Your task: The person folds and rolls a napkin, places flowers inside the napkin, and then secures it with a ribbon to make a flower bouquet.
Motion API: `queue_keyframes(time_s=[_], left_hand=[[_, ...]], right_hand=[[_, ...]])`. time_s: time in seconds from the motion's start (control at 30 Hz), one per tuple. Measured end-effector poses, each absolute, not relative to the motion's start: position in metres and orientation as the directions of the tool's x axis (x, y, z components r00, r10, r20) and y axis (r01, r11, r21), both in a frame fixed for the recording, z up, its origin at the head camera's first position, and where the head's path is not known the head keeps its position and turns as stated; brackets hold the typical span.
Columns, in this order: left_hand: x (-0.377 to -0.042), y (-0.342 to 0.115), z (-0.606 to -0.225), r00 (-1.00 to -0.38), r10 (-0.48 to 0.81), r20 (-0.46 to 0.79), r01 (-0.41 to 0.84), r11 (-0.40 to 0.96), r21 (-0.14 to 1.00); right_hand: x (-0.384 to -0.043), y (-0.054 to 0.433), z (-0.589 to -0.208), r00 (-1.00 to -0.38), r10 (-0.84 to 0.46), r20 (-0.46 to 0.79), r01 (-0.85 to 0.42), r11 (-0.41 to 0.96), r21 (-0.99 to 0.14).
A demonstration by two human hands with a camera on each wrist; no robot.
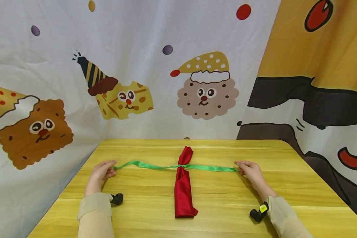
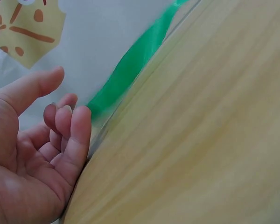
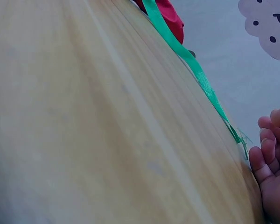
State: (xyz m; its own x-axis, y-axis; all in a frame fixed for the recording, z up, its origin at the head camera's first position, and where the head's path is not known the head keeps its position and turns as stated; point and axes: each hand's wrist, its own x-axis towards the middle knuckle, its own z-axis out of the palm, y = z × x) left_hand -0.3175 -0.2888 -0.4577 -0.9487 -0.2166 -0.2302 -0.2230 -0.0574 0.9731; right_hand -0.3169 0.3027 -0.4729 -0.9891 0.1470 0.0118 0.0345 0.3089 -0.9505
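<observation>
A long red satin cloth bundle (image 1: 183,195) lies on the table, cinched near its far end by a green ribbon (image 1: 214,168). The ribbon's two tails stretch out sideways, left and right. My left hand (image 1: 100,175) is beside the left tail's end, its thumb apart from its loosely bent fingers (image 2: 80,126); the ribbon tail (image 2: 126,74) passes behind the fingertips. At the other tail, my right hand (image 1: 251,172) has loosely bent fingers right by the frayed ribbon end (image 3: 242,140). In the right wrist view, part of the red cloth (image 3: 170,18) shows at the top.
The wooden table (image 1: 142,205) reaches back to a white curtain (image 1: 154,19) printed with cartoon food figures. Each sleeve carries a small black device, the left one (image 1: 117,199) and the right one (image 1: 257,215), close over the tabletop.
</observation>
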Motion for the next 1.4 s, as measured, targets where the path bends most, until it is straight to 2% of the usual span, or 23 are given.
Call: queue_keyframes(time_s=[0.67,0.8,0.9,1.0,1.13,1.4], left_hand=[[-0.307,-0.296,-0.457,-0.939,-0.221,-0.263,-0.232,-0.159,0.96],[-0.309,-0.296,-0.45,-0.948,-0.193,-0.252,-0.227,-0.142,0.964],[-0.313,-0.296,-0.44,-0.953,-0.175,-0.247,-0.232,-0.1,0.968],[-0.317,-0.299,-0.426,-0.964,-0.148,-0.222,-0.226,0.013,0.974],[-0.321,-0.304,-0.406,-0.979,-0.121,-0.165,-0.185,0.188,0.965],[-0.327,-0.314,-0.375,-0.992,-0.077,-0.101,-0.124,0.393,0.911]], right_hand=[[-0.318,0.304,-0.473,-0.994,0.102,0.03,0.002,0.301,-0.953],[-0.322,0.305,-0.469,-0.996,0.086,0.028,-0.002,0.292,-0.956],[-0.325,0.309,-0.462,-0.997,0.063,0.037,-0.015,0.319,-0.948],[-0.328,0.314,-0.452,-0.997,0.026,0.073,-0.057,0.407,-0.912],[-0.331,0.323,-0.436,-0.992,-0.028,0.123,-0.118,0.541,-0.833],[-0.337,0.345,-0.414,-0.972,-0.114,0.206,-0.222,0.734,-0.642]])
